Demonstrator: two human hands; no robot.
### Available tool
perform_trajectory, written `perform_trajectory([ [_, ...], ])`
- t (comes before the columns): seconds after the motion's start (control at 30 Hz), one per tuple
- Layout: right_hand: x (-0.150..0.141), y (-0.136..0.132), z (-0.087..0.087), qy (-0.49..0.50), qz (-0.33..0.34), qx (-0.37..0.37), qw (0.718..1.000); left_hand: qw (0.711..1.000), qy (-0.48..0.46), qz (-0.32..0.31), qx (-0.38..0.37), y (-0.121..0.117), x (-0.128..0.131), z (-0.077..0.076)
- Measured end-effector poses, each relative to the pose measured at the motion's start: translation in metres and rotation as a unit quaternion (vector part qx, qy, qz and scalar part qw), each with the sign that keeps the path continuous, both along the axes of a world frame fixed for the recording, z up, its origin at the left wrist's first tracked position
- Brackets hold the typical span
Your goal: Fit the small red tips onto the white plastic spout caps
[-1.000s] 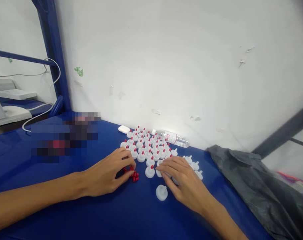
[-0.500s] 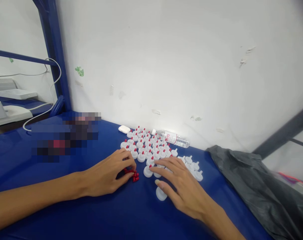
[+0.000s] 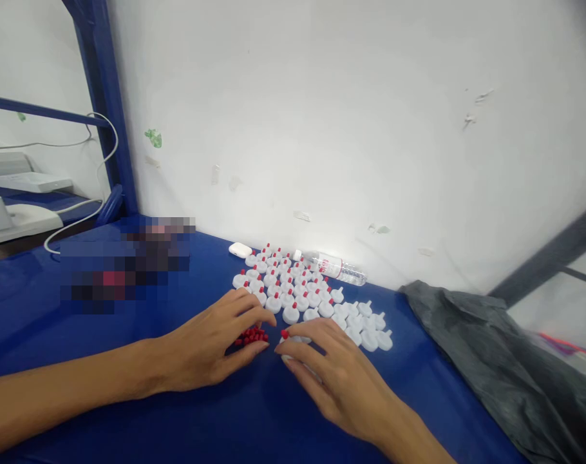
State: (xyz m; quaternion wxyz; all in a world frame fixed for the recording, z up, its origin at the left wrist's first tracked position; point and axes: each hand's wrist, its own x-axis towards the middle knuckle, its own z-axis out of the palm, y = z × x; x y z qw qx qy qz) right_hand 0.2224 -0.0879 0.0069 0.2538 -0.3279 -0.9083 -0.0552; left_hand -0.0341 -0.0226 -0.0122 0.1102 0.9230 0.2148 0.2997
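Note:
My left hand (image 3: 206,348) rests on the blue table (image 3: 129,399), its thumb and forefinger apart and cupped round a small pile of red plugs (image 3: 252,336). My right hand (image 3: 336,374) lies just to the right, fingers closed on a white cap (image 3: 293,339) with a red plug on its tip. Beyond both hands stand rows of white caps with red plugs (image 3: 283,283). To their right lie several plain white caps (image 3: 368,325).
A clear water bottle (image 3: 336,267) lies against the white wall, with a small white case (image 3: 239,249) to its left. A grey plastic bag (image 3: 491,354) covers the table's right side. At the left are a blurred patch (image 3: 123,264), a white cable (image 3: 100,161) and a blue frame post (image 3: 100,96).
My right hand has slid left and closed on the loose white cap, now bearing a red plug. My left hand's fingers have spread, uncovering the red plugs.

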Motion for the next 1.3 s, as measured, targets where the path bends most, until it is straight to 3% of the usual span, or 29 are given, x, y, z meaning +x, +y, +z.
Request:
perform_trajectory([
  [0.13,-0.011,-0.006,-0.001,0.017,0.043,-0.008,0.999,0.998,0.011,-0.039,0.046,-0.002,0.003,-0.003],
  [0.33,-0.012,-0.008,-0.001,0.046,0.057,-0.016,0.997,0.991,0.079,-0.046,0.096,-0.006,0.003,0.001],
  [0.47,-0.012,-0.006,0.002,0.049,0.075,-0.016,0.996,0.993,0.08,-0.066,0.047,-0.013,0.005,0.006],
  [0.6,-0.012,-0.005,0.004,0.021,0.081,0.037,0.996,0.997,0.028,-0.062,-0.037,-0.016,0.005,0.007],
  [0.77,0.006,0.001,0.004,0.004,0.024,0.12,0.992,0.993,-0.068,0.036,-0.088,0.0,-0.007,0.008],
  [0.9,0.015,0.006,0.002,0.051,-0.038,0.076,0.995,0.999,-0.014,0.033,-0.003,0.012,-0.011,0.009],
  [1.1,0.009,0.006,-0.004,-0.019,-0.027,0.012,0.999,0.998,0.04,-0.014,-0.035,0.008,-0.002,0.001],
  [1.3,0.014,0.007,0.0,-0.042,-0.034,-0.031,0.998,0.998,0.046,-0.002,-0.035,0.007,-0.004,0.001],
])
